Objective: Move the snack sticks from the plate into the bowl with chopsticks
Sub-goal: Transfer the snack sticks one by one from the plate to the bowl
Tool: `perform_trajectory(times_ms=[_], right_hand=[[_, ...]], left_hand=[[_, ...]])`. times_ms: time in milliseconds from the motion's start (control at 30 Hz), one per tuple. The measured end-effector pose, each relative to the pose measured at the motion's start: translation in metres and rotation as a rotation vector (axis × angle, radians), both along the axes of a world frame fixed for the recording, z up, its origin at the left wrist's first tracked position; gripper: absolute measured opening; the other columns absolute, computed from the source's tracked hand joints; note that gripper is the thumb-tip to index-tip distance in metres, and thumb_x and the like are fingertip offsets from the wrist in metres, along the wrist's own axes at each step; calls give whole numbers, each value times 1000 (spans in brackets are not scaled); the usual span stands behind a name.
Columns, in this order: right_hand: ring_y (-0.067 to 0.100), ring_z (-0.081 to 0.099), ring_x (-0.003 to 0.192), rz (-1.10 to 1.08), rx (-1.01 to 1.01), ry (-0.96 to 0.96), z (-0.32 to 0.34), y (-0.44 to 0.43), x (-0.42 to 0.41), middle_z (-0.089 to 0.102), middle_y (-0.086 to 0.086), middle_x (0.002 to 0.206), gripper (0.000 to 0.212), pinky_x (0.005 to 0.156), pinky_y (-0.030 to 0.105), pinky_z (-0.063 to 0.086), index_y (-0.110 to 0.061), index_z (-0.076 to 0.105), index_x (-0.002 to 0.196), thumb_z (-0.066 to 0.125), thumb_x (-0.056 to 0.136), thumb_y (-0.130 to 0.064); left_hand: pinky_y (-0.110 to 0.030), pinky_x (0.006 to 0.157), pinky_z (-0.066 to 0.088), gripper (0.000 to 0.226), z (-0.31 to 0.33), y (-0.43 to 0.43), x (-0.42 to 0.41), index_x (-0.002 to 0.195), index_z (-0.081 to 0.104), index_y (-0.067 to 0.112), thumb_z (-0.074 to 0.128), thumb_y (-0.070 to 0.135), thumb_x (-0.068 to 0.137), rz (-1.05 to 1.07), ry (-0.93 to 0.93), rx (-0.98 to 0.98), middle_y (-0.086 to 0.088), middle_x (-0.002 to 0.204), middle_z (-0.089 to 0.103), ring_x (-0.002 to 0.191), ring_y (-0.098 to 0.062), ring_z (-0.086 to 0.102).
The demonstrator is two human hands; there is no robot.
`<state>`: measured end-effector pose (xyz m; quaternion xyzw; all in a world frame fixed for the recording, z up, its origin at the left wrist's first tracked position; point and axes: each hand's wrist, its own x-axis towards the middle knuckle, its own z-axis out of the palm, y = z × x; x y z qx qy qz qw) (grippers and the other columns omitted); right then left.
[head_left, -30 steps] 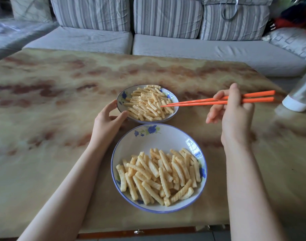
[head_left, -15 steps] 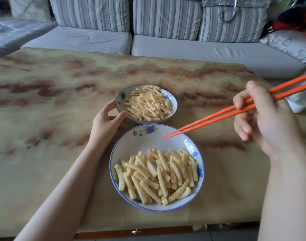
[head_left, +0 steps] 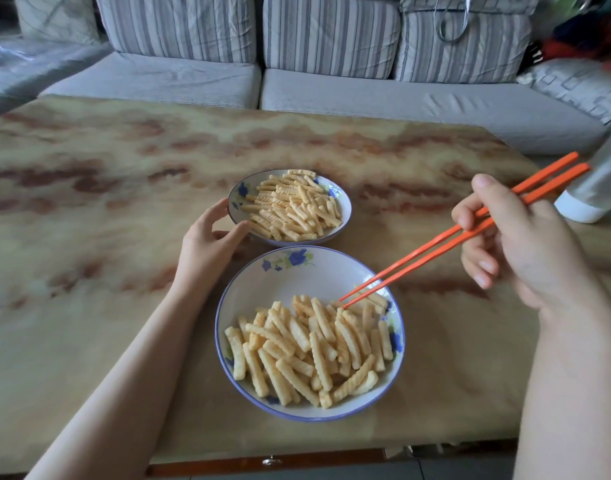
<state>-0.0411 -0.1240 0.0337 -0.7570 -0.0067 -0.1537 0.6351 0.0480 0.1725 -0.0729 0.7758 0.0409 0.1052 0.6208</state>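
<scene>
Your snack sticks (head_left: 307,348) are pale yellow, short and ridged like crinkle-cut fries, heaped across the near half of 1 white plate (head_left: 297,282) with a blue rim and blue flowers. It sits at the table's (head_left: 89,237) near edge. Just beyond it, 1 smaller bowl (head_left: 345,206) of the same pattern holds a second heap. That makes 2 dishes and 2 heaps, with too many sticks to count.

Your left hand (head_left: 207,244) curls round the bowl's near-left rim, thumb and fingers touching it. Your right hand (head_left: 526,244) pinches 2 orange chopsticks (head_left: 435,247) between thumb and fingers. Their tips are slightly apart at the far-right edge of the plate's heap; you cannot tell whether they grip a stick. A white container (head_left: 595,192) stands at the table's right edge, and a striped sofa (head_left: 332,91) is behind.
</scene>
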Motion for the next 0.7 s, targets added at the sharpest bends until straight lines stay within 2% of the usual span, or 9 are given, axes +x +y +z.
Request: perform_trajectory(times_ms=[100,200,367,500,600,700], right_hand=[[14,30,27,-60,86,-25,0,4,4,46,8,61,44,32,21,29,-9,45,63,38,103,-27],[11,31,28,-102,242,-77,1,10,7,51,-5,59,41,32,19,30,-10,43,65,36,103,-23],[10,32,31,-199,469,-144,-2,22,17,54,-8,58,38,37,17,29,-12,42,66,36,103,-20],[10,35,30,-305,532,-180,-7,36,25,50,-8,47,39,40,23,27,-13,44,65,35,103,-19],[11,38,29,-353,527,-176,-12,46,32,47,-7,39,41,43,29,28,-13,45,65,34,103,-21],[14,41,29,-366,483,-159,-20,52,41,46,-6,37,42,42,26,31,-12,48,65,34,103,-25]], left_hand=[[-27,75,58,44,0,-1,0,132,59,29,69,24,90,-3,0,-16,4,89,75,65,-7,70],[-27,75,58,44,0,-1,0,132,59,29,69,25,89,-4,-6,-9,3,95,75,67,-8,71],[-13,70,55,46,-1,0,1,134,58,29,68,26,90,-6,-29,32,9,116,71,79,-8,72],[-13,67,55,45,0,0,0,134,58,28,68,24,90,-9,-36,21,11,117,69,77,-8,72],[-12,66,54,45,1,-1,-1,134,58,27,68,23,90,-9,-37,20,12,113,70,74,-5,71],[-12,63,54,44,1,-2,-1,133,59,27,68,21,90,-9,-28,5,16,99,71,67,-3,70]])
